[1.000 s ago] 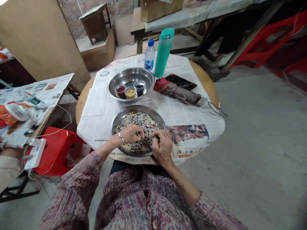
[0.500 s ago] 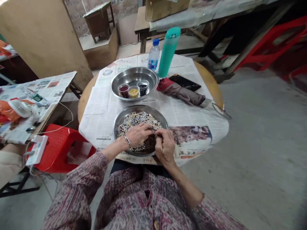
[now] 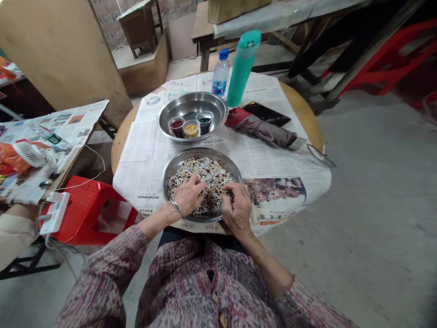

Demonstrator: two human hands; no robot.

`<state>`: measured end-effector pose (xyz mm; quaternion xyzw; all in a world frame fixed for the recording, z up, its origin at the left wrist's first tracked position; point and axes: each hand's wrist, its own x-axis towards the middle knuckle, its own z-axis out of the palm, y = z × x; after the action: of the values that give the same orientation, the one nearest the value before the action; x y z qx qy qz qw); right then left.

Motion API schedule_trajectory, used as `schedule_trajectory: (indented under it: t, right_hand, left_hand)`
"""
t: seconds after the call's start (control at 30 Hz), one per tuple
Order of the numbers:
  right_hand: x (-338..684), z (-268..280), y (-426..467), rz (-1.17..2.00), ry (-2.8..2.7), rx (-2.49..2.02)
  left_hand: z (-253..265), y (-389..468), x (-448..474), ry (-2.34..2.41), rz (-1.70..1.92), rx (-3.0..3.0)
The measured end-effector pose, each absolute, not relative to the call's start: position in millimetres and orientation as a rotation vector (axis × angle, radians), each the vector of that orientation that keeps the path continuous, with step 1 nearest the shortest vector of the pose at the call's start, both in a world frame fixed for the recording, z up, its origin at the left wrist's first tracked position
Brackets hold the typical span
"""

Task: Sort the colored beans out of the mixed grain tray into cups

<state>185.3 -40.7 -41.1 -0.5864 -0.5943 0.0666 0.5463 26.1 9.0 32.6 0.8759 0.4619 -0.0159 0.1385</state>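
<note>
In the near steel basin (image 3: pixel 168 165) lies a mix of beans and grains (image 3: pixel 205 171), white, yellow, dark red and black. My left hand (image 3: pixel 189 195), with a bangle at its wrist, is over the left part of the mix, its fingers bent down and drawn together; what they hold, if anything, is hidden. At the basin's right rim my right hand (image 3: pixel 236 207) is curled, thumb towards fingers, with a few dark beans between them. Behind stands a larger steel basin (image 3: pixel 177 102) holding a cup of red beans (image 3: pixel 177 128), a cup of yellow beans (image 3: pixel 191 130) and a cup of black beans (image 3: pixel 205 125).
Newspaper (image 3: pixel 136 155) covers the round table. Towards the back right are a water bottle (image 3: pixel 221 75), a teal flask (image 3: pixel 243 68), a folded umbrella (image 3: pixel 262 130) and a dark phone-like object (image 3: pixel 268 114). On the left, a red stool (image 3: pixel 85 212) carries a power strip (image 3: pixel 56 214), near another person's sleeve (image 3: pixel 15 237).
My left hand has moved left, away from my right hand, baring more of the mix between them. My right hand stays at the basin's right rim. The view has shifted slightly.
</note>
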Motion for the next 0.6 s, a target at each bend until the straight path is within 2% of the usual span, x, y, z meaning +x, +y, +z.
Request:
schedule_trajectory:
  t: [0.2,0.33,0.47,0.6]
  right_hand:
    - [185,-41,-41,0.184,-1.388,-1.400]
    - [185,-40,-40,0.182,-1.386,-1.404]
    - [185,-41,-40,0.159,-1.390,-1.392]
    - [185,-42,-40,0.156,-1.389,-1.394]
  left_hand:
    - [18,34,59,1.186,0.220,2.214]
    - [13,55,74,1.061,0.360,2.369]
    - [14,69,74,0.976,0.223,2.680]
    - [24,73,56,1.276,0.057,2.743]
